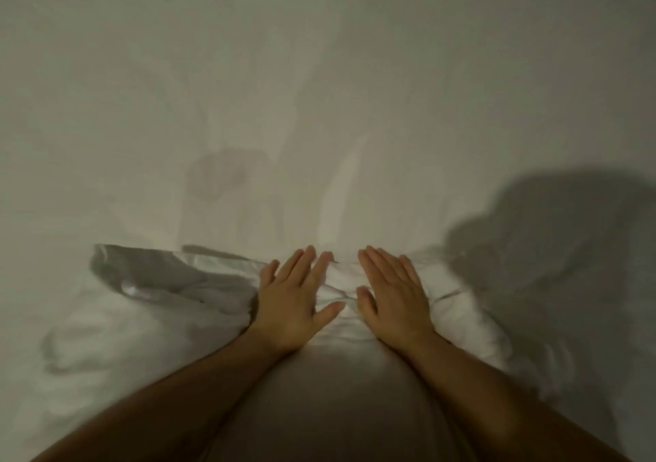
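Observation:
A rumpled band of white bedding runs across the lower middle of the head view, bunched into folds. My left hand lies flat on it with fingers straight and spread, thumb pointing right. My right hand lies flat beside it, fingers straight and together, a narrow strip of creased fabric showing between the two hands. Both forearms reach in from the bottom edge.
A smooth white sheet fills the far part of the view, with faint creases and a dim patch. A dark shadow falls on the right. More loose folds lie at the lower left.

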Demonstrator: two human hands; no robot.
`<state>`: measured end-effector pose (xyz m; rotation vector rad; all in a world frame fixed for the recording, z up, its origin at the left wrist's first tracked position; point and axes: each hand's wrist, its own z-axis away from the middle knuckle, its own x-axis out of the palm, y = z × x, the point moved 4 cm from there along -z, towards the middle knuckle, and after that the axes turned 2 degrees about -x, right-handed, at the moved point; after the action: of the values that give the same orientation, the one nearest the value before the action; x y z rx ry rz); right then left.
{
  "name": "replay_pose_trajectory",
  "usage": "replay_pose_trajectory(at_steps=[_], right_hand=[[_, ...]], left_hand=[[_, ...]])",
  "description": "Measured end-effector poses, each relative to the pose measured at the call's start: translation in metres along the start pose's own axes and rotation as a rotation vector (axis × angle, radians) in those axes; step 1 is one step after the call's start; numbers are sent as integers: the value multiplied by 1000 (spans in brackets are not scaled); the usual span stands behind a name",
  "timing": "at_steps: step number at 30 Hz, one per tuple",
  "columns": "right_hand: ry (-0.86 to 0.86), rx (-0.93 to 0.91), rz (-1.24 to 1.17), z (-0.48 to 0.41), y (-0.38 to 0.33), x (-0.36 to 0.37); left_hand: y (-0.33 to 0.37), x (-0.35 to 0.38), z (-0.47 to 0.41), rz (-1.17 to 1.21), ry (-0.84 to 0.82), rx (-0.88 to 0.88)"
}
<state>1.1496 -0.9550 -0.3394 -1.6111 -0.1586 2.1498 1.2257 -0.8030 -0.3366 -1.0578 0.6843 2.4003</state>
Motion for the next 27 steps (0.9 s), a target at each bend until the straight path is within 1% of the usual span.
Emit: replay_pose_trajectory(at_steps=[1,5,7,9,13,18,22,25,27], right_hand=[[32,-9,-25,-3,2,9],[248,-63,-107,-13,10,28],[277,-90,-97,-16,11,32],[247,-77,-90,-17,12,33],[88,-38,-47,-17,10,31],[44,-40,-17,-16,6,29],[-59,-35,-21,-20,6,28],[-60,-74,55,-28,7,21],[-97,-79,91,-30,6,17]], left_hand=[[-2,8,-7,13,6,4],[-7,27,-25,15,84,22],[-9,32,-28,31,125,51],[-9,32,-28,19,114,40],[-8,28,-25,18,67,12],[-8,26,-20,43,29,4],[-8,24,-22,57,36,7],[-7,19,-27,19,26,12],[-6,14,-26,6,14,13]])
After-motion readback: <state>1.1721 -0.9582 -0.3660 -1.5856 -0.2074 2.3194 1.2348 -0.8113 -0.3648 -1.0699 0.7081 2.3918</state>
